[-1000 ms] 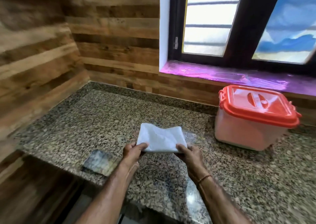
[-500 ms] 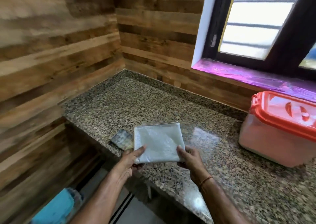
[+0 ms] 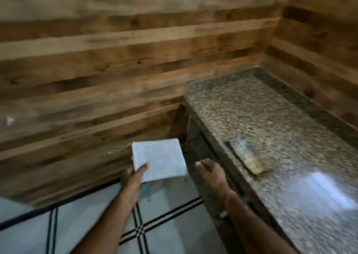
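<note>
The folded white cloth (image 3: 159, 159) is hanging out in the air, over the floor (image 3: 93, 226) and just beside the front edge of the counter (image 3: 271, 118). It is not lying on anything. Only the left hand (image 3: 132, 178) is holding it, pinching the near corner with the thumb on top and the fingers under it.

I think that is where things could go wrong. Most of the cloth is sticking out past the hand with nothing under it. If the pinch is getting loose, the cloth could be slipping out and dropping on the floor, where it may be getting dirty. The neat fold could also be flopping open, because one hand is not keeping the layers together. A thin thread (image 3: 118, 150) is dangling from the far left corner, and it could be catching on something.

The cloth is looking flat, square and soft, with a stitched edge along the top. It is looking clean and pale.

The right hand (image 3: 210, 174) is holding nothing. Its fingers are bending loosely, close to the counter's edge and apart from the cloth.

A small flat pad (image 3: 246, 157) is lying on the speckled counter. A brown wooden wall (image 3: 96, 79) is standing behind it all. Everything is looking a bit blurry.
</note>
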`<state>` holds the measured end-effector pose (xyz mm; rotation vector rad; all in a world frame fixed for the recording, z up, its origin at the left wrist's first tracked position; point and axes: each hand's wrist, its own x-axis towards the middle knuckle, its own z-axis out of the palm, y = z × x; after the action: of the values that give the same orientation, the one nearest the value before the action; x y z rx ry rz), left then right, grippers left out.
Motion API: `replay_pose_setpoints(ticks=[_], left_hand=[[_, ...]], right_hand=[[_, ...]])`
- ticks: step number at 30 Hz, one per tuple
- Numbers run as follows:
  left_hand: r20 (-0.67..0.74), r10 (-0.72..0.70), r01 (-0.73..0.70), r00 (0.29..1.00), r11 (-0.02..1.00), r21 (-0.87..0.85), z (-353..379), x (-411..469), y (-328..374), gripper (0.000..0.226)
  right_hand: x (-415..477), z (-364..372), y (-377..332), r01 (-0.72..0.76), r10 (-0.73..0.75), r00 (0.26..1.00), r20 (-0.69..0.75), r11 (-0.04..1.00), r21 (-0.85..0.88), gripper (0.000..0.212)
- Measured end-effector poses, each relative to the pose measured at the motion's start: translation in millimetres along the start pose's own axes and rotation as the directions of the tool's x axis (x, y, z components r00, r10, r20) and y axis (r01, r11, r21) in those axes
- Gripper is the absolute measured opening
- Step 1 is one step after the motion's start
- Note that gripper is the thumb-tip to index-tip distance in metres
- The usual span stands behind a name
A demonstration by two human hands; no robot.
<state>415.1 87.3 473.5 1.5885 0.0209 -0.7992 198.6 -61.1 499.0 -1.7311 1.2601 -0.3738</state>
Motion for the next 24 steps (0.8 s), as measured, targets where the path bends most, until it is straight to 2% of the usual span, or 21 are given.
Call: replay_pose_setpoints(ticks=[4,10,15,19,24], left_hand=[[-0.118,-0.026,0.023,0.993,0.999,-0.034,-72,49,-13,0.024],[-0.245,-0.128,0.115,0.961,0.991,-0.066,-121,116,-45,0.023],[-0.331,-0.202,0.176,0.922,0.979,-0.106,-140,178,-89,0.025],[-0.373,-0.213,0.168,0.903,0.974,-0.150,-150,248,-140,0.021],[-0.396,-0.251,0.148,0.883,0.950,-0.274,-160,334,-220,0.010]], right_hand=[[28,91,-25,-0.005,0.025,0.985,0.171,0.994,-0.113,0.025],[72,192,-15,0.037,0.050,0.947,0.316,0.964,-0.263,0.021],[114,265,27,-0.051,0.128,0.937,0.324,0.970,-0.237,0.011],[164,345,85,-0.128,0.209,0.913,0.351,0.962,-0.240,0.023],[225,459,178,-0.306,0.397,0.811,0.429,0.914,-0.266,0.061]])
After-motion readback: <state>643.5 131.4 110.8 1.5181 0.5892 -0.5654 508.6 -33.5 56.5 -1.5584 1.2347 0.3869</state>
